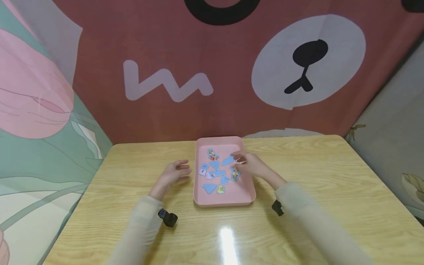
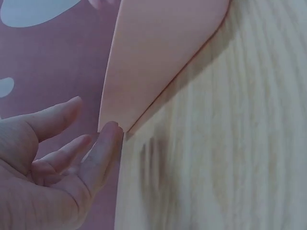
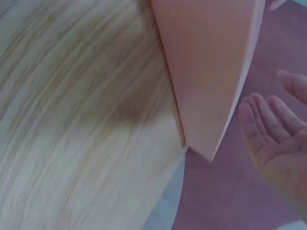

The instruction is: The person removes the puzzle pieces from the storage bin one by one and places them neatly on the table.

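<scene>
A pink tray lies on the table with several flat pieces in it. Among them are a blue triangle, a blue piece, a multicoloured dotted piece and a small yellow-green piece. Over the tray's right side hovers my right hand, close above a second dotted piece; its fingers look relaxed and hold nothing in the right wrist view. Left of the tray, my left hand is in the air with loosely bent fingers and nothing in them.
The wooden table extends to both sides of the tray. Behind it hangs a brown cloth with a cartoon bear print. A black device is strapped to my left wrist, and another black device to my right.
</scene>
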### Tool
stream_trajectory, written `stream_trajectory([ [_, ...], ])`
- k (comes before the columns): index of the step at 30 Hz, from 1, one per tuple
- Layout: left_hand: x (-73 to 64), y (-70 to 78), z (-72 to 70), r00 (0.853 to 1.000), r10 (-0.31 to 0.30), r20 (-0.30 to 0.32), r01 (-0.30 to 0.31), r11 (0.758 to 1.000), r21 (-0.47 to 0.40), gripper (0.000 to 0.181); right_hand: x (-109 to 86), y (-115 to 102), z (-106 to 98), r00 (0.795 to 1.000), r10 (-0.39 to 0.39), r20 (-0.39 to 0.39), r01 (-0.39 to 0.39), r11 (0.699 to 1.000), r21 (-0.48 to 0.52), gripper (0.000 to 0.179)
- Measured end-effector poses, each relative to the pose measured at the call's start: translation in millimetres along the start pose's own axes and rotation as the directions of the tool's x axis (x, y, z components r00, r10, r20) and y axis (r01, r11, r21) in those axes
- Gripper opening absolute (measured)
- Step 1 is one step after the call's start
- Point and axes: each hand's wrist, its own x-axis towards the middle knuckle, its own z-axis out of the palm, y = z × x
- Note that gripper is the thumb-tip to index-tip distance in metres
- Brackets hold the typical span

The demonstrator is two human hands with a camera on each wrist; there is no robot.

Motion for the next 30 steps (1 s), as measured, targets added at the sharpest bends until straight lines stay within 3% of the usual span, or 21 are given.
stream_trajectory([
  [4, 3.1, -2.8, 5.0, 1.0, -0.019, 0.009, 0.019, 0.999, -0.026, 0.056, 7.6, -4, 11, 0.997, -0.051, 0.062, 0.052, 0.999, -0.012, 0.035],
  [7, 4.8, -4.0, 8.1, 0.999, -0.036, 0.014, 0.036, 0.999, -0.02, 0.057, 13.5, -5, 17, 0.993, -0.044, 0.108, 0.044, 0.999, 0.0, 0.033],
  [13, 5.4, -4.9, 14.3, 0.999, -0.05, 0.006, 0.05, 0.998, -0.023, 0.058, 31.1, 18, 34, 0.984, -0.055, 0.167, 0.043, 0.996, 0.076, 0.039],
  [16, 6.8, -6.2, 17.0, 0.999, -0.051, 0.003, 0.051, 0.998, -0.023, 0.057, 32.2, 15, 40, 0.986, -0.043, 0.161, 0.035, 0.998, 0.051, 0.039],
  [17, 7.3, -6.8, 17.7, 0.999, -0.051, 0.004, 0.051, 0.998, -0.023, 0.057, 28.5, 2, 38, 0.987, -0.006, 0.158, 0.003, 1.0, 0.02, 0.038],
  [21, 8.3, -7.1, 18.9, 0.998, -0.056, -0.002, 0.056, 0.998, -0.02, 0.057, 27.8, -8, 44, 0.991, -0.011, 0.132, 0.018, 0.999, -0.051, 0.035],
  [30, 10.0, -4.8, 20.1, 0.994, -0.106, -0.031, 0.106, 0.994, -0.014, 0.055, 33.7, -11, 55, 0.993, 0.029, 0.116, -0.018, 0.995, -0.1, 0.033],
])
